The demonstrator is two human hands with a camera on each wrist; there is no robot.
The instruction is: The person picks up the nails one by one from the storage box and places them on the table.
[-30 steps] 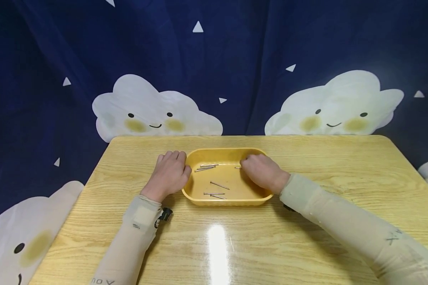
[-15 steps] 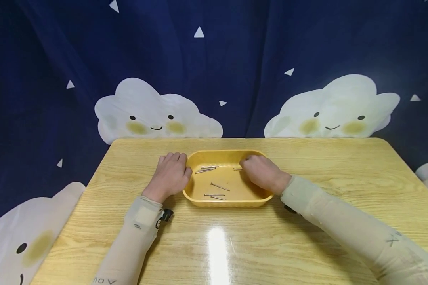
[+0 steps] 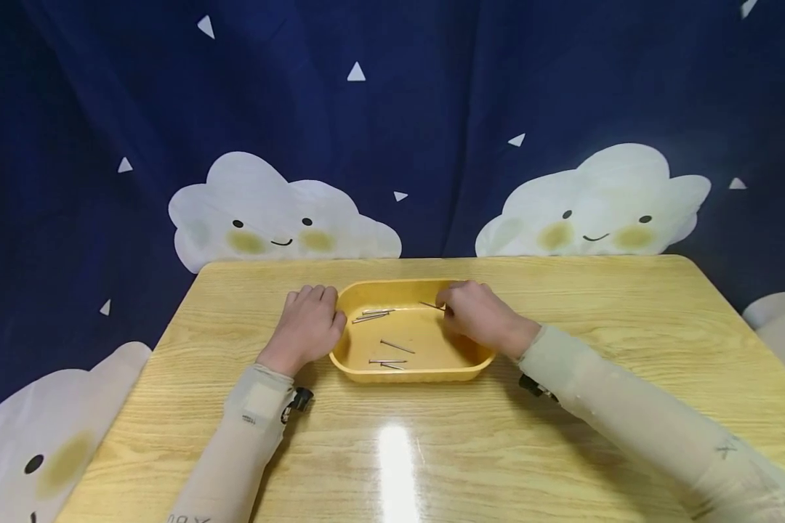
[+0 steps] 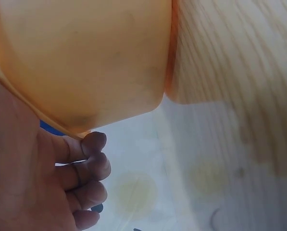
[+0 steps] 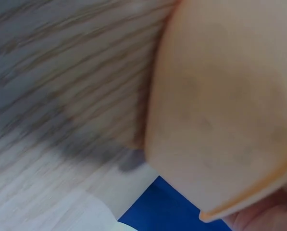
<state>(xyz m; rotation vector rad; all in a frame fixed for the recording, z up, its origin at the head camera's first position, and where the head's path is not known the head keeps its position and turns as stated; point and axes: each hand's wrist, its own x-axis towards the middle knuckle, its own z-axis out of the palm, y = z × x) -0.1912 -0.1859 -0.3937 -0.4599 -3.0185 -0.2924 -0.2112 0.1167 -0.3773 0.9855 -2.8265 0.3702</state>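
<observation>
A yellow plastic tray (image 3: 412, 375) stands on the table, with several metal nails inside it. My left hand (image 3: 304, 327) grips the tray's left end; in the left wrist view its fingers (image 4: 93, 168) curl beside the rim. My right hand (image 3: 480, 316) reaches over the right end and pinches a nail (image 3: 429, 305), whose shaft sticks out to the left of the fingertips. At the back left lie a few nails (image 3: 373, 316) close together. A single nail (image 3: 397, 346) rests mid-tray, and two more nails (image 3: 387, 362) lie near the front wall.
The wooden table (image 3: 562, 436) extends around the tray on all sides. Behind it hangs a dark blue curtain (image 3: 432, 109) printed with white clouds. A small black wrist camera (image 3: 299, 399) sits under the left sleeve.
The nail at my right hand now slants and shows more of its length, as the fingers have shifted slightly. My left hand stays at the tray's end, and the head view has moved a little.
</observation>
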